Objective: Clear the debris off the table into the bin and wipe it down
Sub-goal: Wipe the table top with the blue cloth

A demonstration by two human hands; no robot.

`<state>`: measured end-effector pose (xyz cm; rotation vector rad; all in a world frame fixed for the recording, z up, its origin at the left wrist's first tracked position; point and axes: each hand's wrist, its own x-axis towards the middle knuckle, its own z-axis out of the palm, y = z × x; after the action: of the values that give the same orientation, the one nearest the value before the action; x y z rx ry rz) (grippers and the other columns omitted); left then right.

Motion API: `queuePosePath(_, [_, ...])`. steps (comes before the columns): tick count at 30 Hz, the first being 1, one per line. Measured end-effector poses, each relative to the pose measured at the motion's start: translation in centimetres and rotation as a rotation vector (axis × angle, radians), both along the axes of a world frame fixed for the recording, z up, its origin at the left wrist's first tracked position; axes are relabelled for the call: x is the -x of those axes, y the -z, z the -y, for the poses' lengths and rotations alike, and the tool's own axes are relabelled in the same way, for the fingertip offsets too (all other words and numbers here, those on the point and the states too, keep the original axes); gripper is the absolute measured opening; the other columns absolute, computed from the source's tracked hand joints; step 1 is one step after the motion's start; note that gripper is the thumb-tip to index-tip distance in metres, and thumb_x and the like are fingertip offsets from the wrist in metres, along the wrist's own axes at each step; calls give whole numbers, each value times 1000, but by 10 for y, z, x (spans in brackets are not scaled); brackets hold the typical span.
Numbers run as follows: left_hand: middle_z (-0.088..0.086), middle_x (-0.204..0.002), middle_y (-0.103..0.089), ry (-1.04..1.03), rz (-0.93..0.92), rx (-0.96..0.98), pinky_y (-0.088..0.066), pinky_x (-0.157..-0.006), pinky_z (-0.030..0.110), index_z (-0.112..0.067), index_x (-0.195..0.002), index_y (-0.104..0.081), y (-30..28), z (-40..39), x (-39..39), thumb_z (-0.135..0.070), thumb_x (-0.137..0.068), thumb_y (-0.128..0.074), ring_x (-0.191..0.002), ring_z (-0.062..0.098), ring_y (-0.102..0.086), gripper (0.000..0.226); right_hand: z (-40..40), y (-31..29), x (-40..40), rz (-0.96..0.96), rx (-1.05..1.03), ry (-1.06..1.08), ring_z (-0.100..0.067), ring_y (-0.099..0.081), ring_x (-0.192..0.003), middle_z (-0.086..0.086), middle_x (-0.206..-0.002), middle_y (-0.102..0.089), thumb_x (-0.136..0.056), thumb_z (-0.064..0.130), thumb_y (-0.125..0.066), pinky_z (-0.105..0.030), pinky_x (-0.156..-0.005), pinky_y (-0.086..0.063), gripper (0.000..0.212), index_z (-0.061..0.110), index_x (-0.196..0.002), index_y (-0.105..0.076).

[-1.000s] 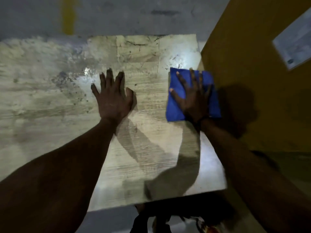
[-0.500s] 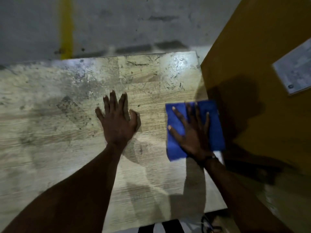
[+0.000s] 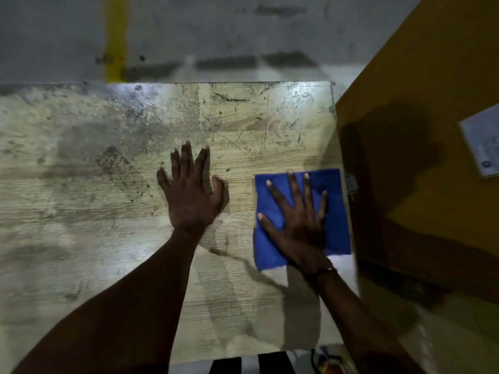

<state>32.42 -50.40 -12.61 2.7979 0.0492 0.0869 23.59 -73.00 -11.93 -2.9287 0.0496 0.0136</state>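
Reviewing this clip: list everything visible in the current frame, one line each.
table: one, pale worn wood grain with dark stains, fills the centre and left
blue cloth: one, flat near the table's right edge
yellow panel: one, right of the table
paper label: one, whitish, on the panel
floor: grey with a yellow stripe, beyond the table
left hand: flat on the bare table
right hand: fingers spread, pressing on the cloth

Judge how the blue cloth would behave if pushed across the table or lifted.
The blue cloth lies flat under the spread right hand, so it probably slides with the palm. It looks thin and soft, likely floppy and light if lifted. Near the table edge, it could slip off.
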Motion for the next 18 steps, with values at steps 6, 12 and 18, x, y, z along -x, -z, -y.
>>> queuePosePath(6, [1,-177,-13,-4,-1,-10,-11,-127,61,-34,-165,-31,2,-1,-1,-49,-99,-46,-164,27,-10,70,2,15,-125,34,44,-40,-29,-5,-165,3,-178,-14,-99,82,-33,-67,-126,-4,74,50,-164,-24])
queuePosePath(12, [1,-177,-15,-17,-23,-2,-13,-126,62,-34,-164,-33,-1,1,-1,-51,-97,-47,-164,26,-11,70,-13,17,-170,59,22,-13,-31,-6,-165,0,-177,-15,-99,82,-31,-68,-126,-3,75,46,-165,-26])
queuePosePath(18, [0,-177,-14,-14,-29,12,-11,-127,62,-34,-164,-33,-2,1,-2,-49,-99,-46,-164,25,-9,69,-32,7,-34,-12,12,-82,-27,5,-165,4,-178,-4,-100,78,-36,-67,-127,-5,74,48,-166,-18])
